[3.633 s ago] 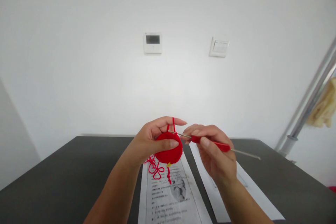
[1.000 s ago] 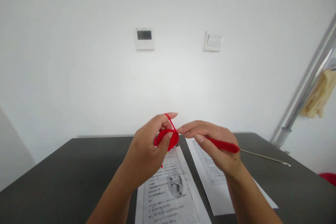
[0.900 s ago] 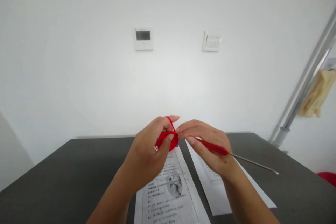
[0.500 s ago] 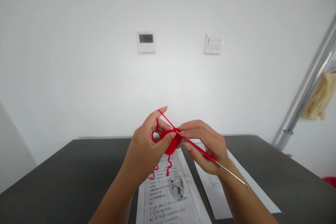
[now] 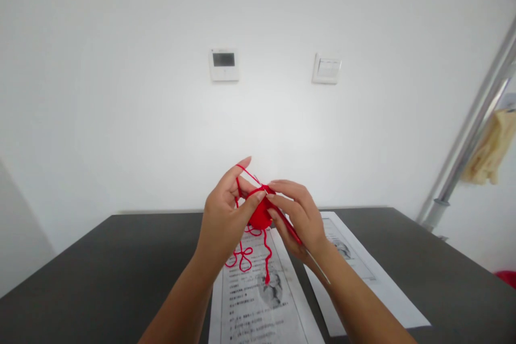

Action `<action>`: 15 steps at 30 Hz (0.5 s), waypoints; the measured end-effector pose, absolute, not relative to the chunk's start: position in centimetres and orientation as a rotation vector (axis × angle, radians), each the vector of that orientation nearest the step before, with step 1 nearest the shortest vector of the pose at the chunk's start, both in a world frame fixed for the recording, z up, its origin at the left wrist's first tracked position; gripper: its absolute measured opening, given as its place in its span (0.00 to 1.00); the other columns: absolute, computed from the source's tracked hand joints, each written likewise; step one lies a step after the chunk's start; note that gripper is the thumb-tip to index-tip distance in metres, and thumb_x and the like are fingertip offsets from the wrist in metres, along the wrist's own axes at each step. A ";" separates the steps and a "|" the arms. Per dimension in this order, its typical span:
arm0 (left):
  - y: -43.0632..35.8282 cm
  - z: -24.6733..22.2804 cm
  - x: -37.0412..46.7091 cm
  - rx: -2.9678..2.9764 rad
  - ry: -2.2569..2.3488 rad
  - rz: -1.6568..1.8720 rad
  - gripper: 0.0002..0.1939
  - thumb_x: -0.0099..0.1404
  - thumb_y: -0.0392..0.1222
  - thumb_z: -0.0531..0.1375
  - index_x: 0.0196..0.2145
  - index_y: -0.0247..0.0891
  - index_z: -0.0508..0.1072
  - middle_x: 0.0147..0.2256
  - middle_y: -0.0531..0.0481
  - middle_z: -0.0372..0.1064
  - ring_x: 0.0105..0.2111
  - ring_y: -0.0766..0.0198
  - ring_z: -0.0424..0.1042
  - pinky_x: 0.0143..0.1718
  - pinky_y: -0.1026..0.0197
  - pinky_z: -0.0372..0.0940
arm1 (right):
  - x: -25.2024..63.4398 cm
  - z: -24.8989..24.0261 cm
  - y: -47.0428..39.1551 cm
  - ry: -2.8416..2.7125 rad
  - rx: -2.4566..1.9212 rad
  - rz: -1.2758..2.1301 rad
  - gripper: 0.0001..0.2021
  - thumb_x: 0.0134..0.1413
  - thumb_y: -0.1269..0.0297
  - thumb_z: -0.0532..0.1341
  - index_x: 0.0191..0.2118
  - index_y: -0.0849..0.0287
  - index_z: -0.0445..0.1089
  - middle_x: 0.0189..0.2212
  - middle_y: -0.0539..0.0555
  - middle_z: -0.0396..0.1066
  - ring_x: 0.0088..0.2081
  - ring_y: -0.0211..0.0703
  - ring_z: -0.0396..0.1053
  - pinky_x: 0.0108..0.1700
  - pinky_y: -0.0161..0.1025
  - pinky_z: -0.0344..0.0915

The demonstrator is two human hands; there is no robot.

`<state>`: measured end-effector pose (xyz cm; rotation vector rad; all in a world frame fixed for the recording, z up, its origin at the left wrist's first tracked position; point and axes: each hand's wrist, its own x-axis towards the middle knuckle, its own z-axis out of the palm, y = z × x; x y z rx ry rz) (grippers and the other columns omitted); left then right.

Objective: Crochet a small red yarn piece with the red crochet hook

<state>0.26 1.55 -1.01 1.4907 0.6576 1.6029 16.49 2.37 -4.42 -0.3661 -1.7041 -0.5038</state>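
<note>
Between my hands is a small piece of red crochet work point(image 5: 261, 217), with a loose yarn tail point(image 5: 267, 258) hanging from its lower edge. My left hand point(image 5: 226, 209) pinches the work at its upper edge. Red yarn point(image 5: 249, 174) runs over the raised left index finger down to the work. In my right hand point(image 5: 300, 212) lies a crochet hook point(image 5: 291, 228) with a red grip and a metal shaft; its tip is at the work's top edge. Part of the hook is hidden by the right fingers. Loops of slack yarn point(image 5: 244, 259) hang below my left hand.
Two printed sheets lie on the dark table point(image 5: 153, 247): one paper point(image 5: 258, 306) under the work, another paper point(image 5: 371, 290) to the right. On the white wall are a thermostat panel point(image 5: 224, 66) and a light switch point(image 5: 327, 69). A metal pole point(image 5: 471, 145) stands at right.
My right hand has moved left and turned, so the hook points more steeply and its tip shows beyond the work. The work has risen slightly, and more of its face shows.
</note>
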 end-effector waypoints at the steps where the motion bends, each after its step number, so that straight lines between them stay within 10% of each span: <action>1: 1.6 -1.0 0.0 1.560 0.691 1.606 0.32 0.62 0.38 0.69 0.63 0.34 0.70 0.28 0.57 0.73 0.30 0.68 0.73 0.37 0.65 0.70 | 16.4 -4.2 2.1 -1.711 -0.391 -0.460 0.18 0.64 0.75 0.62 0.57 0.54 0.73 0.47 0.62 0.79 0.50 0.52 0.78 0.51 0.51 0.79; 15: 5.1 -1.6 -2.0 1.752 0.652 1.335 0.26 0.59 0.39 0.70 0.56 0.35 0.77 0.28 0.55 0.72 0.29 0.66 0.72 0.34 0.62 0.68 | 19.2 -1.1 -1.8 -1.872 -0.717 0.110 0.08 0.65 0.67 0.63 0.42 0.54 0.82 0.35 0.53 0.85 0.34 0.44 0.82 0.36 0.38 0.76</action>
